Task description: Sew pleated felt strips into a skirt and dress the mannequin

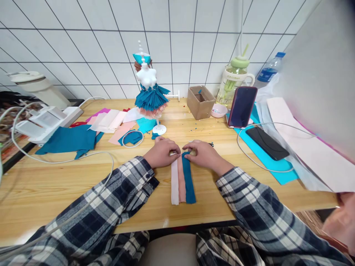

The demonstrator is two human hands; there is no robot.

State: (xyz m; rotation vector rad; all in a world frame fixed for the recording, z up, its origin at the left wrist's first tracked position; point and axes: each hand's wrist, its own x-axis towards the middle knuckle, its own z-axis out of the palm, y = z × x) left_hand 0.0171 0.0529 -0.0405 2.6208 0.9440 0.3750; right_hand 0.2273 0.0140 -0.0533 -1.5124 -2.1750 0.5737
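Three crepe-paper-like strips lie side by side on the wooden table in front of me: a pale pink strip (174, 183), a peach strip (181, 181) and a teal strip (189, 181). At their top edge, my left hand (162, 152) is closed in a pinch at the pale pink strip. My right hand (203, 155) pinches the top of the teal strip between thumb and fingers. A small dark-tipped tool (211, 144), mostly hidden, lies behind my right hand. Beyond my hands stands a white mini dress form (146, 76) wearing a pleated teal skirt (151, 99) over a peach layer.
Teal (69, 140), pink and peach paper scraps lie left, beside a power strip (57, 122) and loose cable. At the back are a cardboard box (200, 103), pink dish (219, 111), drink jug (234, 79) and propped phone (243, 107). Another phone (267, 143) lies right on blue paper.
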